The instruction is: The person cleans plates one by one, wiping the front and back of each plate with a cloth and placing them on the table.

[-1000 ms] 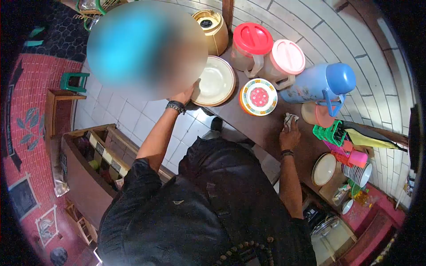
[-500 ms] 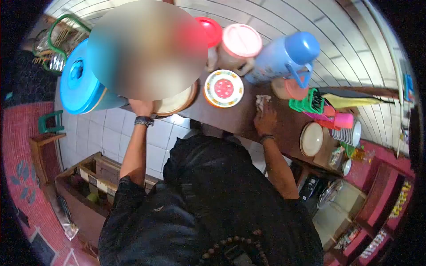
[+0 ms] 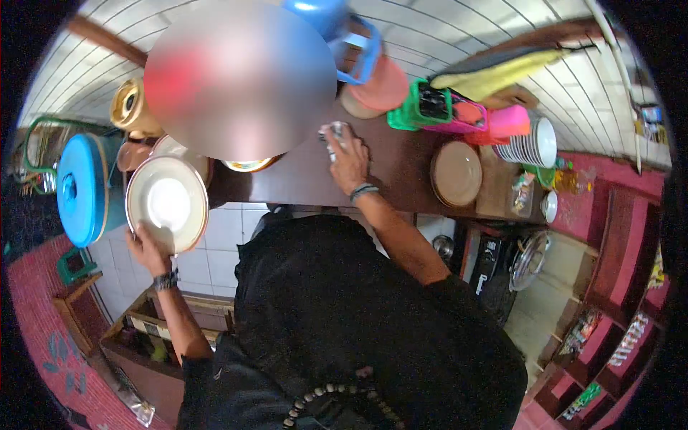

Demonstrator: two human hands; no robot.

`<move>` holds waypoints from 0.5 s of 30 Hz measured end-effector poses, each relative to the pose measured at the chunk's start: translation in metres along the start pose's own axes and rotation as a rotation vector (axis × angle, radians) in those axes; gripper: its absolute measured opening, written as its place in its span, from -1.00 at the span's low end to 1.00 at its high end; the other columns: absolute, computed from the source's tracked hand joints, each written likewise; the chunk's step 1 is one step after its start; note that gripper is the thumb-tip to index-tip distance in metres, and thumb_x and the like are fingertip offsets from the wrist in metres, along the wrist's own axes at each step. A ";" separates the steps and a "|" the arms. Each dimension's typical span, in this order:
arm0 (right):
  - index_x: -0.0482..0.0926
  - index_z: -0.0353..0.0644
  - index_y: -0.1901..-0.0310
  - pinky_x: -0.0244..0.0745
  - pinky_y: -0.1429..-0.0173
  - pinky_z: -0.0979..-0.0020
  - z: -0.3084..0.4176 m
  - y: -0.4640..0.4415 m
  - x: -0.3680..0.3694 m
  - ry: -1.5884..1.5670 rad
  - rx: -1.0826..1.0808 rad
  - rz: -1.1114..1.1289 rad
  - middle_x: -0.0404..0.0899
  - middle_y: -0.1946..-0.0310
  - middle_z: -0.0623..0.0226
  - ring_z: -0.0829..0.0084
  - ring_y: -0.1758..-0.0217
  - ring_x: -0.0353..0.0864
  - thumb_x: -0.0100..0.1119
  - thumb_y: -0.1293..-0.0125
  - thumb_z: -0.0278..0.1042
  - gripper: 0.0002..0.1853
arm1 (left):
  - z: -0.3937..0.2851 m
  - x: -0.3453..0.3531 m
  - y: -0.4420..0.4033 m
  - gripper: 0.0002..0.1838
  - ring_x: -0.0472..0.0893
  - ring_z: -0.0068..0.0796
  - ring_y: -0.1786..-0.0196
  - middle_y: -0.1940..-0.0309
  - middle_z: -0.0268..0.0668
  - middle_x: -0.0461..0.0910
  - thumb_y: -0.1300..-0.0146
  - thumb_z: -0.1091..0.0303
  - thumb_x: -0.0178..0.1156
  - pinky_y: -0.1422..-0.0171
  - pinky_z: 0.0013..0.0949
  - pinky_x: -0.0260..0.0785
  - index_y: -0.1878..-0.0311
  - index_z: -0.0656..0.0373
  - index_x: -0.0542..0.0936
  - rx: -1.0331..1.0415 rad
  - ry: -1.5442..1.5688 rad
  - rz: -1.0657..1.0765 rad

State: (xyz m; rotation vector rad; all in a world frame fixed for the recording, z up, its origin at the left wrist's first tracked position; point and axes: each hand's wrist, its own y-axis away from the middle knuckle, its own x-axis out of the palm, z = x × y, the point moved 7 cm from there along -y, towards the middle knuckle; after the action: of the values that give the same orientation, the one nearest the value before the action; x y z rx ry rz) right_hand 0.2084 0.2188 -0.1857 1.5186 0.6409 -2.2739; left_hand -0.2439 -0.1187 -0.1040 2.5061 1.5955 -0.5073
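In my left hand (image 3: 149, 251) is a cream plate (image 3: 170, 204) with a brown rim, gripped at its near edge and tilted over the table's left front edge. Another plate lies behind it, partly covered. My right hand (image 3: 349, 163) presses a crumpled, light cloth (image 3: 334, 132) onto the brown tabletop (image 3: 294, 175), its fingers bent over it. Left of that hand, a plate with a coloured rim (image 3: 251, 165) shows only its near edge; a blurred patch hides the rest.
A blue lidded container (image 3: 80, 190) stands at far left. On the right are a green basket (image 3: 416, 107), a stack of plates (image 3: 456, 174), stacked white bowls (image 3: 534, 143) and a bottle (image 3: 573, 183). A black stove (image 3: 491, 261) sits below. A blue jug (image 3: 365, 54) is at the back.
My left hand has lifted the cream plate off the table and moved left and nearer. My right hand has slid the cloth across the tabletop. The view has turned to the right.
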 end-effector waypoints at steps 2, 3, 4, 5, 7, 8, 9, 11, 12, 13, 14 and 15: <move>0.35 0.31 -0.57 0.43 -0.25 -0.05 -0.001 0.005 0.001 0.058 -0.042 0.003 0.39 -0.48 0.08 -0.03 -0.21 0.50 0.24 -0.24 -0.47 -0.17 | -0.019 0.016 0.030 -0.66 0.60 -0.46 0.01 -0.01 -0.22 0.65 -0.63 0.23 0.12 -0.07 -0.31 0.52 -0.25 0.29 0.51 -0.018 0.045 0.067; 0.30 0.37 -0.59 0.37 -0.34 -0.13 0.002 0.003 -0.002 0.008 -0.004 0.080 0.29 -0.55 0.11 -0.08 -0.29 0.45 0.23 -0.24 -0.48 -0.14 | -0.029 0.033 0.042 -0.65 0.59 -0.47 0.02 -0.01 -0.24 0.65 -0.63 0.23 0.12 -0.07 -0.32 0.52 -0.27 0.29 0.50 -0.039 0.087 0.111; 0.26 0.42 -0.62 0.31 -0.44 -0.21 0.001 0.002 -0.003 -0.046 0.035 0.154 0.19 -0.63 0.15 -0.12 -0.36 0.41 0.22 -0.25 -0.49 -0.10 | -0.043 0.055 0.055 -0.65 0.59 -0.47 0.02 -0.01 -0.24 0.65 -0.63 0.23 0.12 -0.07 -0.32 0.52 -0.27 0.29 0.50 -0.036 0.090 0.135; 0.26 0.42 -0.62 0.31 -0.44 -0.21 -0.004 0.004 -0.008 -0.041 0.058 0.151 0.19 -0.63 0.15 -0.12 -0.36 0.41 0.22 -0.25 -0.49 -0.10 | -0.059 0.077 0.075 -0.65 0.59 -0.47 0.02 -0.01 -0.25 0.65 -0.63 0.23 0.12 -0.06 -0.32 0.51 -0.27 0.28 0.50 -0.061 0.085 0.141; 0.29 0.29 -0.60 0.26 -0.51 -0.22 -0.010 0.006 -0.004 -0.109 0.006 0.277 0.26 -0.58 0.06 -0.10 -0.41 0.41 0.18 -0.32 -0.52 -0.18 | -0.085 0.120 0.104 -0.66 0.58 -0.48 0.03 -0.01 -0.27 0.65 -0.63 0.23 0.12 -0.05 -0.35 0.50 -0.26 0.27 0.52 -0.058 0.058 0.231; 0.29 0.29 -0.60 0.26 -0.51 -0.22 -0.020 0.009 -0.006 -0.105 0.022 0.269 0.26 -0.58 0.06 -0.10 -0.41 0.41 0.18 -0.32 -0.52 -0.18 | -0.091 0.144 0.120 -0.66 0.57 -0.51 0.05 0.02 -0.29 0.65 -0.63 0.20 0.13 -0.01 -0.36 0.50 -0.24 0.26 0.53 -0.116 0.120 0.266; 0.29 0.20 -0.60 0.22 -0.55 -0.21 -0.032 0.011 -0.014 -0.283 0.058 0.152 0.32 -0.54 0.02 -0.08 -0.44 0.40 0.15 -0.34 -0.54 -0.21 | -0.096 0.164 0.131 -0.66 0.57 -0.52 0.06 0.03 -0.30 0.64 -0.63 0.19 0.14 0.01 -0.37 0.49 -0.23 0.26 0.53 -0.085 0.118 0.311; 0.34 -0.06 -0.55 0.30 -0.55 -0.02 -0.064 0.021 -0.023 -0.542 0.108 -0.170 0.52 -0.38 -0.04 0.05 -0.44 0.49 0.14 -0.38 -0.56 -0.31 | -0.105 0.206 0.153 -0.69 0.53 -0.54 0.11 0.10 -0.33 0.62 -0.64 0.17 0.14 0.03 -0.40 0.46 -0.14 0.25 0.54 0.026 0.073 0.350; 0.34 -0.06 -0.55 0.30 -0.55 -0.02 -0.074 0.026 -0.034 -0.525 0.122 -0.180 0.52 -0.38 -0.04 0.05 -0.44 0.49 0.14 -0.38 -0.56 -0.31 | -0.106 0.224 0.164 -0.71 0.51 -0.54 0.09 0.14 -0.35 0.58 -0.64 0.17 0.12 -0.02 -0.40 0.43 -0.06 0.24 0.53 -0.038 0.058 0.427; 0.37 -0.08 -0.53 0.38 -0.49 0.08 -0.092 0.033 -0.038 -0.779 0.320 -0.133 0.56 -0.35 -0.03 0.10 -0.39 0.55 0.16 -0.40 -0.53 -0.35 | -0.104 0.240 0.171 -0.72 0.50 -0.54 0.09 0.15 -0.35 0.57 -0.65 0.17 0.12 -0.05 -0.39 0.42 -0.03 0.24 0.53 -0.014 0.047 0.438; 0.40 -0.11 -0.50 0.46 -0.43 0.19 -0.107 0.042 -0.039 -1.034 0.517 -0.087 0.60 -0.31 -0.01 0.14 -0.35 0.60 0.17 -0.43 -0.49 -0.39 | -0.095 0.256 0.180 -0.72 0.49 -0.54 0.08 0.16 -0.36 0.55 -0.65 0.17 0.11 -0.07 -0.38 0.42 -0.01 0.24 0.52 0.009 0.036 0.446; 0.45 -0.16 -0.47 0.56 -0.30 0.31 -0.119 0.049 -0.039 -1.110 0.628 -0.097 0.68 -0.20 0.06 0.25 -0.21 0.69 0.23 -0.44 -0.44 -0.44 | -0.061 0.269 0.181 -0.71 0.51 -0.51 0.03 0.09 -0.31 0.58 -0.65 0.17 0.11 -0.13 -0.36 0.43 -0.07 0.26 0.52 -0.031 0.063 0.456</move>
State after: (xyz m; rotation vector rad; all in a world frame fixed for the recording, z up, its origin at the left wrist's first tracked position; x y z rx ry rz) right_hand 0.3401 0.2425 -0.1973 0.1597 -0.3486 -3.0030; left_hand 0.0357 0.0504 -0.1531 2.7597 0.9811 -0.3412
